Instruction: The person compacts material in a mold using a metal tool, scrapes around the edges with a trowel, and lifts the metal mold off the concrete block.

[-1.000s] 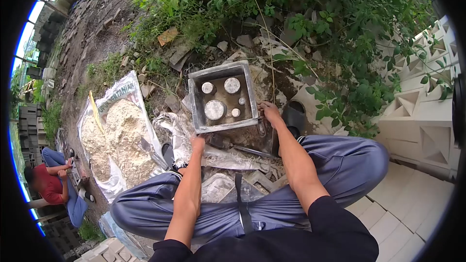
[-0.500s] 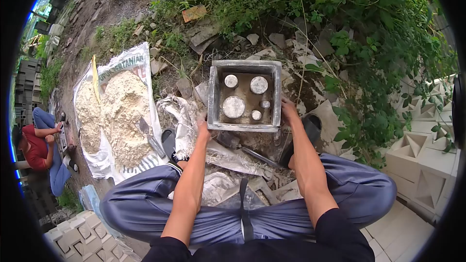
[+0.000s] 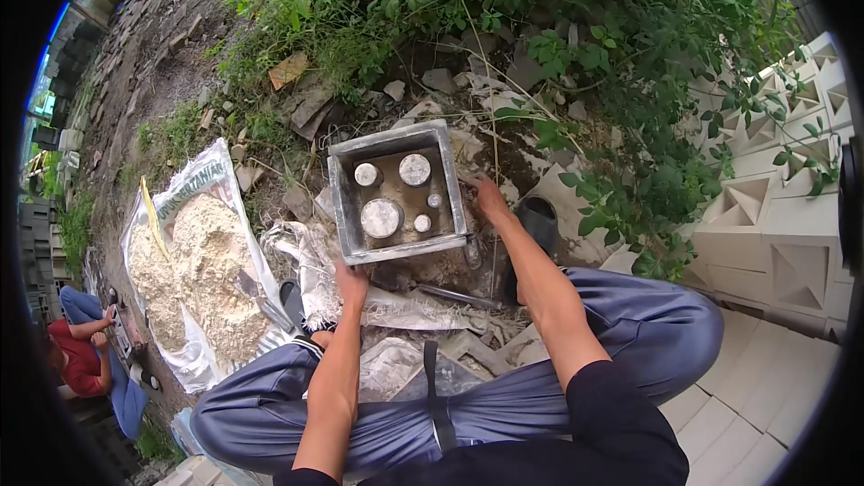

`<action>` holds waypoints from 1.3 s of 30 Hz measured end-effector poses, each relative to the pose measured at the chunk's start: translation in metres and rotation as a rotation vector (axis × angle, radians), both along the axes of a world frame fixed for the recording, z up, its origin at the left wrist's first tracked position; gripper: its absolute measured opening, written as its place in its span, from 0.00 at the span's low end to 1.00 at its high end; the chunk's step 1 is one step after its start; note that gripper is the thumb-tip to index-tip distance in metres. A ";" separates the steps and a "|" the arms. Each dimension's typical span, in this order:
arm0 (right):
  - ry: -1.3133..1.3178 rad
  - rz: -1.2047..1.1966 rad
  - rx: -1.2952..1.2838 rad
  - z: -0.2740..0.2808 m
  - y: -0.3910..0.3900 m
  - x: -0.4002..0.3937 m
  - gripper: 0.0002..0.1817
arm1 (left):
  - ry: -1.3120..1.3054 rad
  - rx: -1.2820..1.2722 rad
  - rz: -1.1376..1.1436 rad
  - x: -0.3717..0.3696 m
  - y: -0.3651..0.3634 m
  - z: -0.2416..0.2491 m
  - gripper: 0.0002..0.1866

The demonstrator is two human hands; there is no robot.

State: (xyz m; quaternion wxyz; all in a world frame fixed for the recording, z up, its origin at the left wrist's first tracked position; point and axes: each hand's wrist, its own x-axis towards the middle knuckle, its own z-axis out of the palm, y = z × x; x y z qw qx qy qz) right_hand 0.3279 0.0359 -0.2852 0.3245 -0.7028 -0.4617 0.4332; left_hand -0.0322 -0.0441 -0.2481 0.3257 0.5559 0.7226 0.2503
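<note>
A square grey box mould (image 3: 339,207) with thick walls sits between my hands in front of my feet. Inside it stand several round pale-topped cylinders of different sizes, such as a large one (image 3: 382,217), on a brownish floor. My left hand (image 3: 351,284) grips the mould's near left corner, fingers partly hidden beneath it. At the right wall is my right hand (image 3: 490,202), its fingertips against the side and mostly out of sight. Just below the mould a trowel-like tool (image 3: 457,295) with a long handle lies on the ground.
To the left, an opened white sack (image 3: 193,348) carries a heap of pale powder (image 3: 211,256), with a trowel (image 3: 248,286) stuck in it. Pale patterned blocks (image 3: 765,243) are stacked right. Leafy plants (image 3: 576,0) grow beyond. Another person (image 3: 85,355) sits far left.
My view has turned, so the scene sits further left and tilts anticlockwise. The mould looks slightly tilted now, with both hands still at its sides.
</note>
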 end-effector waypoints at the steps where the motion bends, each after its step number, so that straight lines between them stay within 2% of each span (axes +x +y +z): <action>1: -0.179 0.097 0.109 0.013 -0.004 -0.005 0.20 | 0.013 0.002 -0.018 0.000 -0.010 -0.013 0.18; 2: -0.361 0.195 0.215 0.025 -0.007 -0.007 0.22 | 0.299 0.183 -0.247 0.004 -0.018 -0.029 0.20; 3: -0.257 0.214 0.116 0.000 -0.005 -0.001 0.27 | 0.583 0.362 -0.476 0.007 -0.024 -0.040 0.21; 4: -0.241 0.202 0.106 0.011 -0.010 -0.002 0.27 | 0.594 0.353 -0.494 0.013 -0.031 -0.039 0.21; 6: -0.547 0.421 0.104 0.031 -0.020 -0.004 0.30 | 0.809 0.255 -0.387 0.033 -0.046 -0.040 0.25; 8: -0.471 0.412 0.084 0.014 -0.028 -0.001 0.31 | 0.862 0.206 -0.448 0.065 -0.047 0.003 0.28; 10: -0.611 0.475 0.221 0.016 -0.045 -0.003 0.30 | 0.520 -0.017 -0.485 0.095 -0.048 0.038 0.28; 11: -0.610 0.480 0.223 0.017 -0.055 -0.005 0.30 | 0.521 -0.019 -0.480 0.107 -0.050 0.038 0.28; 13: -0.608 0.537 0.165 0.024 -0.072 -0.008 0.29 | 0.176 -0.096 -0.615 0.127 -0.053 0.035 0.27; 14: -0.615 0.546 0.169 0.029 -0.076 -0.010 0.29 | 0.170 -0.092 -0.605 0.134 -0.055 0.023 0.27; 16: -0.244 0.321 0.036 0.050 -0.088 -0.018 0.26 | 0.133 0.080 -0.523 0.145 -0.066 -0.018 0.26; 17: -0.249 0.330 0.033 0.047 -0.095 -0.020 0.26 | 0.069 0.070 -0.385 0.154 -0.067 -0.023 0.28; 18: -0.345 0.403 0.091 0.039 -0.104 -0.019 0.25 | 0.056 0.064 -0.367 0.160 -0.071 -0.019 0.28; 20: -0.444 0.472 0.156 0.036 -0.113 -0.021 0.24 | 0.223 0.093 -0.388 0.165 -0.069 -0.005 0.28; 23: -0.391 0.424 0.149 0.043 -0.128 -0.030 0.25 | 0.115 0.095 -0.407 0.170 -0.073 -0.028 0.27; 24: -0.354 0.324 0.188 0.050 -0.133 -0.036 0.26 | 0.111 0.091 -0.397 0.173 -0.071 -0.025 0.27; 27: -0.226 0.109 0.203 0.051 -0.143 -0.057 0.28 | -0.125 -0.010 -0.192 0.183 -0.064 -0.019 0.27; 28: -0.142 -0.008 0.184 0.050 -0.146 -0.063 0.29 | -0.125 -0.013 -0.191 0.181 -0.062 -0.026 0.27; 29: -0.144 -0.010 0.179 0.049 -0.149 -0.069 0.29 | -0.163 0.017 -0.222 0.179 -0.060 -0.034 0.26; 32: 0.038 -0.339 0.128 0.044 -0.154 -0.090 0.28 | -0.228 0.065 -0.259 0.175 -0.052 -0.021 0.26; 33: 0.038 -0.341 0.127 0.040 -0.159 -0.097 0.28 | -0.256 0.081 -0.255 0.173 -0.053 -0.018 0.25; 35: -0.188 -0.482 -0.078 0.032 -0.162 -0.107 0.23 | -0.281 0.106 -0.267 0.171 -0.051 -0.025 0.23; 36: -0.188 -0.482 -0.077 0.037 -0.160 -0.112 0.23 | -0.303 0.129 -0.278 0.169 -0.049 -0.025 0.22; 38: -0.167 -0.496 -0.419 0.047 -0.156 -0.121 0.22 | -0.327 0.081 -0.280 0.168 -0.048 -0.026 0.22; 39: -0.164 -0.469 -0.418 0.043 -0.158 -0.124 0.22 | -0.345 0.033 -0.272 0.164 -0.047 -0.025 0.22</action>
